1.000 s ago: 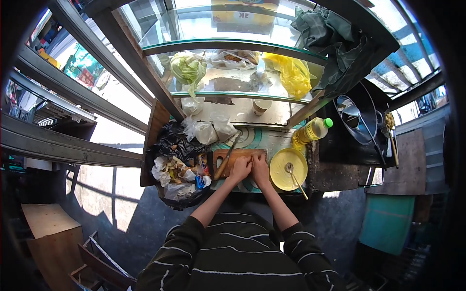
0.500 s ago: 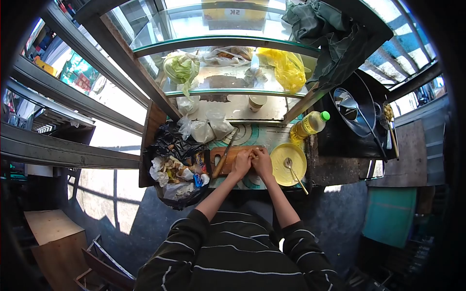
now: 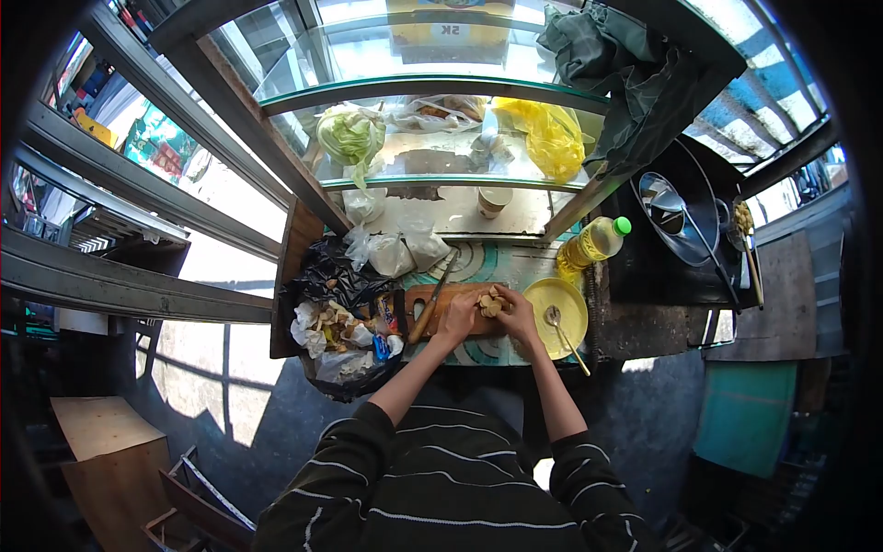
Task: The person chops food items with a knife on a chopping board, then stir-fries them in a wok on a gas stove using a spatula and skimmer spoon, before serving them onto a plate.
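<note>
Above the wooden cutting board (image 3: 444, 299), my left hand (image 3: 457, 319) and my right hand (image 3: 519, 317) curl their fingers around light-brown lumpy pieces (image 3: 491, 303) between them. The pieces look like food, but their exact kind is too small to make out. A knife (image 3: 424, 317) with a wooden handle lies across the left part of the board, beside my left hand. Close to my right hand sits a yellow bowl (image 3: 570, 296) with a spoon (image 3: 556, 318) resting in it, its handle over the rim.
A black bag of scraps (image 3: 336, 276) bulges left of the board, near white plastic bags (image 3: 405, 250). An oil bottle (image 3: 592, 247) with a green cap stands behind the bowl. A wok (image 3: 679, 225) is at the right. Glass shelves hold a cabbage (image 3: 352, 138) and a yellow bag (image 3: 555, 143).
My hands have moved slightly apart, and the light-brown pieces now show between my fingers. The whole view has shifted a little; the knife and bowl keep their places.
</note>
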Motion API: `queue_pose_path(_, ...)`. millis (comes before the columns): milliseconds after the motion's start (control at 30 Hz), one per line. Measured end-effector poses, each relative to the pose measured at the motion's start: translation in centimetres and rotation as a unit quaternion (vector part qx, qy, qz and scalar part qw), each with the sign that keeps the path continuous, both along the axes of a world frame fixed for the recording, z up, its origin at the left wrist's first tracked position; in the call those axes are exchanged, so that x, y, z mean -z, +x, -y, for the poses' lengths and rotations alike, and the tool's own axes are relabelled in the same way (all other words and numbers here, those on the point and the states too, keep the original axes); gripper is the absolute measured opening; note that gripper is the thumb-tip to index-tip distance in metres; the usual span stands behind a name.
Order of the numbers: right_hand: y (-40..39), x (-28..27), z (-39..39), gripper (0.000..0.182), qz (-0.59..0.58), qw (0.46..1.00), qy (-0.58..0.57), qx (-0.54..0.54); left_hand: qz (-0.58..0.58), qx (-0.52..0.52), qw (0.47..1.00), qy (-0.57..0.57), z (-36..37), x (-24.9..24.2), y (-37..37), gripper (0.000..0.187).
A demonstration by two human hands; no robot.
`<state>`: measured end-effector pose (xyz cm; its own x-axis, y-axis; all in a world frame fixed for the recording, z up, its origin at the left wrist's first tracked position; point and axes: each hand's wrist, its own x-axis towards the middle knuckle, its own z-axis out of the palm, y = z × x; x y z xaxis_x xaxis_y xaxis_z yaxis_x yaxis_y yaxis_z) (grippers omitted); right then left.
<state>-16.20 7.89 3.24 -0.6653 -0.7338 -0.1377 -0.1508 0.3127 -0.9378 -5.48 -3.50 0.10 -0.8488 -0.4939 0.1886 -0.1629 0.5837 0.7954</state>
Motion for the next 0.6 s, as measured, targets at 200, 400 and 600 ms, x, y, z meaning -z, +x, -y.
queue_pose_path(200,-0.1,0.8,-0.3,0.046,-0.062,0.998,-0.03,-0.013,-0.038,0.026,0.999,0.015,0.4,-0.4,-0.8,0.037)
queue_pose_path(400,-0.1,-0.3,-0.3,0.039,-0.151,0.988,0.014,-0.041,-0.039,0.024,0.999,-0.004,0.5,0.2,-1.6,0.04)
queue_pose_path(600,0.0,-0.7,-0.3,0.035,-0.191,0.981,0.024,-0.015,0.031,-0.021,0.999,0.007,0.7,-0.8,-2.6,0.034)
